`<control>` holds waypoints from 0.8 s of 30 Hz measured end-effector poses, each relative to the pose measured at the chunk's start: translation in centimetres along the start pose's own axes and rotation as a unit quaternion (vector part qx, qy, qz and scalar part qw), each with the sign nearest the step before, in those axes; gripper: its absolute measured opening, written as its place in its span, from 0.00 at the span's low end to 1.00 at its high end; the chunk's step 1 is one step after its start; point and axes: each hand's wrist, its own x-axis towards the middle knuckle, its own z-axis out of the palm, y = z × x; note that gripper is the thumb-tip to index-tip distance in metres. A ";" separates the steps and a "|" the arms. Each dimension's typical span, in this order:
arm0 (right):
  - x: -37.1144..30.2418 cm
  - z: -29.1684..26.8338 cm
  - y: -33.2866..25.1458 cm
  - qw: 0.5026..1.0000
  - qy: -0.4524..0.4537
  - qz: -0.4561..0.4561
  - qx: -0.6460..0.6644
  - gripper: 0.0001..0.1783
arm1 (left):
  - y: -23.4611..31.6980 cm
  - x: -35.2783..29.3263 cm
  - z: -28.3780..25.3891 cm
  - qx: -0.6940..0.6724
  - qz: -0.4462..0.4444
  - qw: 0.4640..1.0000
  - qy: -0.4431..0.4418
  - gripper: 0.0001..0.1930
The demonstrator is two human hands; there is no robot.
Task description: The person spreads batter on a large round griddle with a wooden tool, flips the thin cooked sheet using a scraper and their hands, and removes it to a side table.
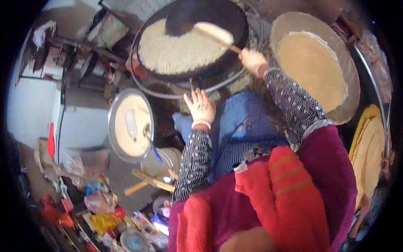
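A large round black griddle (205,12) carries a broad layer of pale batter (176,48), with dark surface bare at its far side. My right hand (253,61) is closed round the wooden handle of a spreader (218,40); its batter-coated, paddle-like head rests over the far right of the layer. At the griddle's near edge, my left hand (202,109) has its fingers apart, next to a short thin stick (192,84) jutting from the rim. Whether the fingertips touch the stick is hard to make out.
Left of me stands a metal bowl (111,130) of pale batter with a white scoop in it. At right are a wide basin (352,80) of tan mixture and stacked thin flatbreads (369,155). Wooden sticks (153,181) and a bucket (170,157) lie near my left elbow.
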 end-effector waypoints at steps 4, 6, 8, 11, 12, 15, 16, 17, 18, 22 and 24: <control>1.0 0.7 4.0 0.996 -0.009 0.093 0.004 0.20 | 0.3 -0.5 0.2 0.012 -0.015 0.999 -0.032 0.34; 2.5 1.1 4.3 0.996 0.029 0.060 -0.057 0.18 | 0.2 -0.2 0.3 0.018 -0.015 0.999 -0.033 0.35; 0.1 0.6 0.3 0.999 0.017 -0.005 -0.028 0.17 | -1.3 -1.7 0.7 0.030 -0.035 0.997 -0.055 0.35; 0.1 0.8 2.7 0.998 -0.014 0.021 -0.054 0.18 | -0.6 -1.4 0.6 0.031 -0.035 0.998 -0.048 0.35; 0.5 0.3 4.0 0.997 0.010 0.050 -0.055 0.18 | -0.5 -1.4 0.6 0.037 -0.042 0.996 -0.063 0.35; 0.9 0.0 4.6 0.998 0.028 0.051 -0.024 0.19 | -0.8 -1.0 0.7 0.035 -0.041 0.996 -0.076 0.35; 0.1 -0.3 3.3 0.999 0.032 0.032 -0.016 0.19 | -1.2 -1.2 0.6 0.037 -0.051 0.994 -0.083 0.35; -1.5 -0.8 1.8 0.999 0.003 0.012 0.044 0.19 | -1.8 -1.6 0.7 0.040 -0.064 0.993 -0.088 0.35; -2.8 -0.7 0.8 0.999 -0.025 -0.030 0.004 0.19 | -2.1 -1.9 0.8 0.040 -0.074 0.992 -0.091 0.35; -1.8 1.1 5.6 0.997 -0.017 0.078 -0.016 0.20 | -2.2 -1.8 1.3 0.019 -0.093 0.991 -0.096 0.35; -0.1 0.1 6.6 0.995 0.019 0.097 0.019 0.19 | -2.6 -1.4 1.2 0.025 -0.095 0.989 -0.107 0.35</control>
